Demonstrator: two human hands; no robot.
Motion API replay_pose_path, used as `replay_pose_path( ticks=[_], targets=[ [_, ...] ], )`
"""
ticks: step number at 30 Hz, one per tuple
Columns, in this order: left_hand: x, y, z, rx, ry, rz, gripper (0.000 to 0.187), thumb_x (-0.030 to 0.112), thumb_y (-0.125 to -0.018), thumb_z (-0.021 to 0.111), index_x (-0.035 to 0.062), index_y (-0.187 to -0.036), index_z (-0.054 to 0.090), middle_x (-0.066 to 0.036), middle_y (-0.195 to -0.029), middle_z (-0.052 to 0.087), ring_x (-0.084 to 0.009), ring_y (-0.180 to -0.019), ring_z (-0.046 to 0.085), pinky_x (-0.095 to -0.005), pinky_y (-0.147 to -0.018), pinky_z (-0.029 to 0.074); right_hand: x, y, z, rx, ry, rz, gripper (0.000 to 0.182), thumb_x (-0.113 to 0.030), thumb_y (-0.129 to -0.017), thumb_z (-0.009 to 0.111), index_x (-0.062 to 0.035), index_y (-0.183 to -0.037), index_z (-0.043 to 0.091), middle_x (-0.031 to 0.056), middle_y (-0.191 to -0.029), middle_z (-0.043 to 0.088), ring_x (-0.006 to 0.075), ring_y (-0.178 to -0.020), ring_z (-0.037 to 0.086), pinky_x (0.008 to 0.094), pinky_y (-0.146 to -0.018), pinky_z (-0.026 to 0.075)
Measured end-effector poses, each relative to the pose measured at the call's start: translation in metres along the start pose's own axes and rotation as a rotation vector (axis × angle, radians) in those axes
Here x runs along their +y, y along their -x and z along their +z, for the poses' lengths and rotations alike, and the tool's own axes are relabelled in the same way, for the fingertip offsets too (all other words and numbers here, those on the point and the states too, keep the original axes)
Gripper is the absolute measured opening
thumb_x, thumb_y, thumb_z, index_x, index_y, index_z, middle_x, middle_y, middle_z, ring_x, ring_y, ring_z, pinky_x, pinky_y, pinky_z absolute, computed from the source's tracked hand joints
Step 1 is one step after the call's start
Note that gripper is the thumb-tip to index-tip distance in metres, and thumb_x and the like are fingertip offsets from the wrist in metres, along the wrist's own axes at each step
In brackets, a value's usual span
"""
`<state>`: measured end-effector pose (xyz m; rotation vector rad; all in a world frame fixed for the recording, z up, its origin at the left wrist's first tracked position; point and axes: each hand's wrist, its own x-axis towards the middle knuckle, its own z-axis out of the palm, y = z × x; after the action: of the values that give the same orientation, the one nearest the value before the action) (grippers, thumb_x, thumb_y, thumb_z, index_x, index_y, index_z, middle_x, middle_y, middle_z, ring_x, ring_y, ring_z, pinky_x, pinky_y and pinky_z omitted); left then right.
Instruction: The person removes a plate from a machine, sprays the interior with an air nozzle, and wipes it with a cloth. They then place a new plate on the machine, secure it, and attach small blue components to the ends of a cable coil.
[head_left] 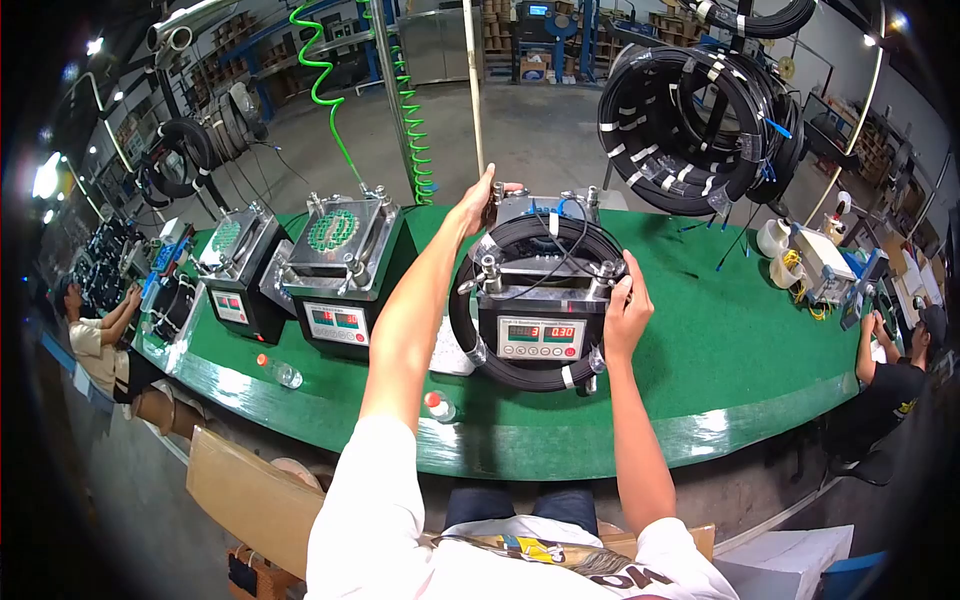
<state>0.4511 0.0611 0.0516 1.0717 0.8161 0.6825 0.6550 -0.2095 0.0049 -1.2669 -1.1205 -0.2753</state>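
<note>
A polishing machine (pixel 543 338) with a red-digit display stands before me on the green mat. A coil of black cable (pixel 468 335) hangs around it and over its top, held by white ties. My left hand (pixel 474 207) reaches to the far left corner, its fingers closed about a metal clamp post (pixel 499 196) there. At the near right corner, my right hand (pixel 629 308) curls around a clamp post (pixel 606 275), next to the coil; its fingertips are partly hidden. A thin cable with a blue connector (pixel 566 207) lies across the top.
Two similar machines (pixel 340 265) (pixel 238 270) stand to the left. Small red-capped bottles (pixel 440 406) (pixel 280 371) are near the front edge. Large cable coils (pixel 690 130) hang behind right. One person (pixel 100 345) works at far left, another (pixel 905 365) at far right.
</note>
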Motion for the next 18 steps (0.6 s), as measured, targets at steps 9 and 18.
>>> replay_pose_path(
  ticks=[9, 18],
  targets=[
    [-0.026, 0.134, 0.024, 0.036, -0.495, 0.499, 0.072, 0.052, -0.109, 0.035, 0.009, -0.163, 0.019, -0.014, -0.17, 0.018, -0.0247, -0.157, 0.013, -0.0367, -0.126, 0.013, -0.003, 0.003, -0.002, -0.022, -0.02, 0.05, 0.038, -0.011, -0.101, 0.046, -0.0016, -0.132, 0.064, 0.0152, -0.118, 0.073, 0.0172, -0.07, 0.058, 0.0348, -0.069, 0.049],
    [-0.098, 0.231, 0.04, 0.387, -0.853, 0.879, 0.047, 0.024, -0.108, 0.048, 0.0033, -0.15, 0.045, -0.019, -0.157, 0.039, -0.0342, -0.14, 0.043, -0.0413, -0.116, 0.035, -0.015, 0.002, -0.012, -0.113, -0.106, 0.143, 0.04, -0.023, -0.103, 0.055, -0.0067, -0.139, 0.06, 0.0157, -0.134, 0.065, 0.0315, -0.119, 0.065, 0.0396, -0.1, 0.049]
  ],
)
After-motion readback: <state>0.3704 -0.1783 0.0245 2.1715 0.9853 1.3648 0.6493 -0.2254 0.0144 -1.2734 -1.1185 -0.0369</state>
